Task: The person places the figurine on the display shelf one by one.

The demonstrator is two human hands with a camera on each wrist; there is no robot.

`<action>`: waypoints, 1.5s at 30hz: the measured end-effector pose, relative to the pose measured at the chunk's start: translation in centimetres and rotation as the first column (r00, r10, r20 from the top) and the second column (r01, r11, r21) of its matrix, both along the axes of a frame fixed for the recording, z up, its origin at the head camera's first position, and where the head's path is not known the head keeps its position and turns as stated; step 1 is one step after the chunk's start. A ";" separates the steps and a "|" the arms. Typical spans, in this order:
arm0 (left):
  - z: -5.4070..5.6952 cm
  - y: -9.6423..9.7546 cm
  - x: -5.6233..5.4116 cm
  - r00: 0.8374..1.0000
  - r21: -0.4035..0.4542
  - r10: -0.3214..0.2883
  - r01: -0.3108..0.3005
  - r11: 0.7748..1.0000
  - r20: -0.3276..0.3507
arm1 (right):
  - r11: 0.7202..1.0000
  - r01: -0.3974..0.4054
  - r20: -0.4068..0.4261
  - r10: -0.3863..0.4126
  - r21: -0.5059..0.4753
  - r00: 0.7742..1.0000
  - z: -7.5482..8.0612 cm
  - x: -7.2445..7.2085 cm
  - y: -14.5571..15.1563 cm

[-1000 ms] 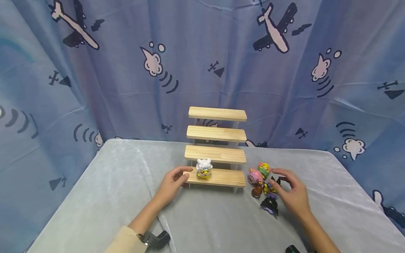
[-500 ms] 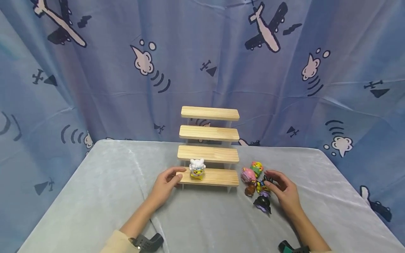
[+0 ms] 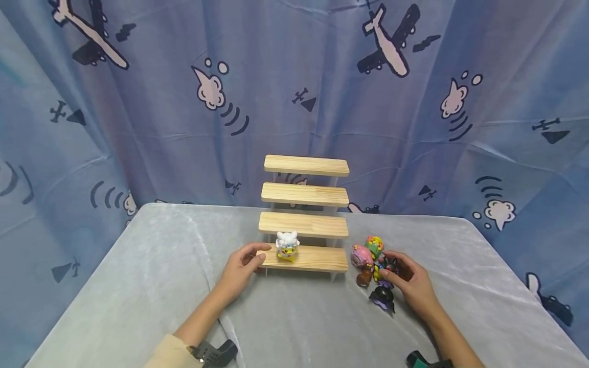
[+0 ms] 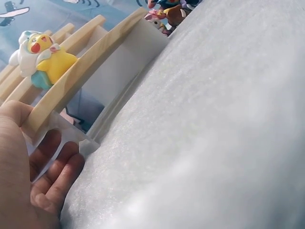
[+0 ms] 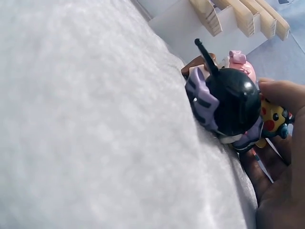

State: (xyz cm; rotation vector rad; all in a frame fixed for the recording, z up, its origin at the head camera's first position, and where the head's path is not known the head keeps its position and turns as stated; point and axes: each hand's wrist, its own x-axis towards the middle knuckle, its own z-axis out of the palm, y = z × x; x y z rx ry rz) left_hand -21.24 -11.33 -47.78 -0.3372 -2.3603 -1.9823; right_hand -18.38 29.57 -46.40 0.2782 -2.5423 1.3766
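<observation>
Right of the stepped shelf, on the table, the right hand curls round the yellow figure, just beyond the black-hatted figure; the left hand, well apart, pinches the lowest board's left end.

Shows, at seven o'clock in the head view, a plain cream sleeve, with an edge well short of the bare left hand. Includes, at three o'clock from that sleeve, a dark grey wrist strap with a small bright fleck, joined to a blocky, near-black module with rounded corners. Shows, at five o'clock, a second module, black-cased with a green face, next to a dark strap partly cut by the frame edge, beside the bare right forearm.
</observation>
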 end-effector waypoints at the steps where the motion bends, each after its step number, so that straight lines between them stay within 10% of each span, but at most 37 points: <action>1: 0.0 0.0 0.0 1.000 -0.004 0.000 0.000 1.000 0.004 | 1.000 0.009 0.009 -0.009 0.008 1.000 0.0 0.0 0.0; 32: 0.2 0.1 0.2 1.000 0.007 0.002 -0.002 1.000 0.006 | 0.989 0.103 0.025 -0.101 -0.109 0.995 -0.1 -0.3 -0.1; 45: 0.0 0.1 0.1 1.000 0.011 0.006 -0.006 1.000 0.006 | 0.774 0.046 0.110 0.031 -0.632 0.994 0.3 -0.3 0.7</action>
